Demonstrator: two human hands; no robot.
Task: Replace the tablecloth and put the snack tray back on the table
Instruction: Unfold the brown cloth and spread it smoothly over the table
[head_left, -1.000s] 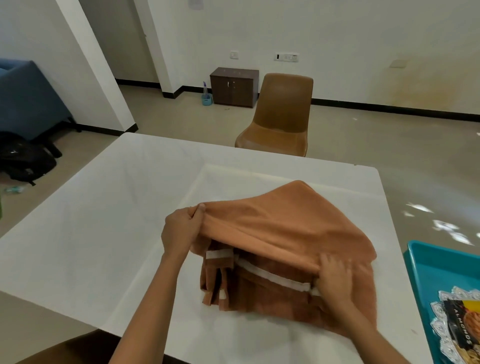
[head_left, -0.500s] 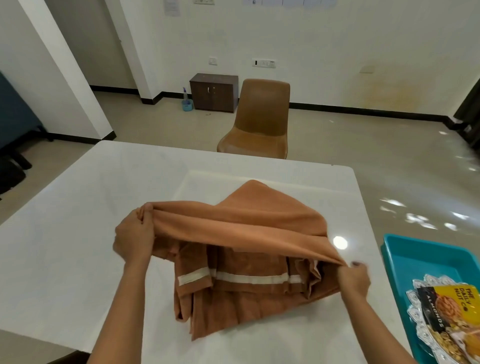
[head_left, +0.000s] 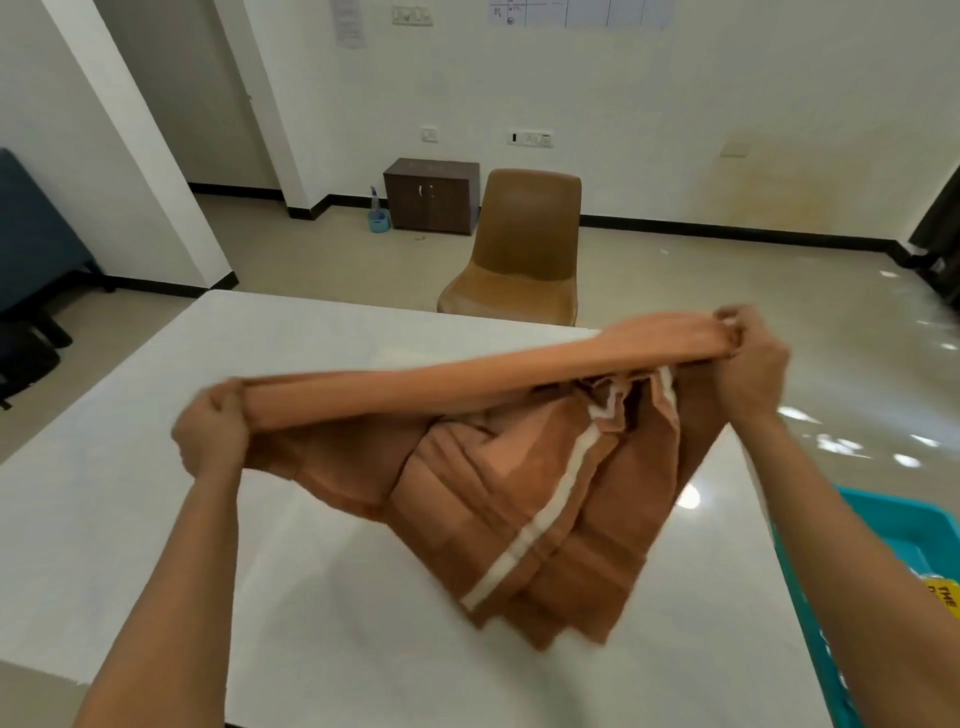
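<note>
The teal snack tray (head_left: 919, 525) waits just off the desk's (head_left: 130, 519) near right edge. Above the desk's middle, left hand (head_left: 210, 436) and right hand (head_left: 753, 364), fists clenched on the brown tablecloth's (head_left: 519, 493) top edge, have drawn well apart and risen. Unfolding has begun; spreading remains.

I see my left hand (head_left: 210, 436) and right hand (head_left: 748, 364) each gripping an end of the brown tablecloth (head_left: 519, 499), its top edge stretched taut above the white bench (head_left: 156, 493). The folds with a white stripe hang down onto the bench. A teal tray (head_left: 831, 597) sits at right, a brown chair (head_left: 519, 249) beyond.
</note>
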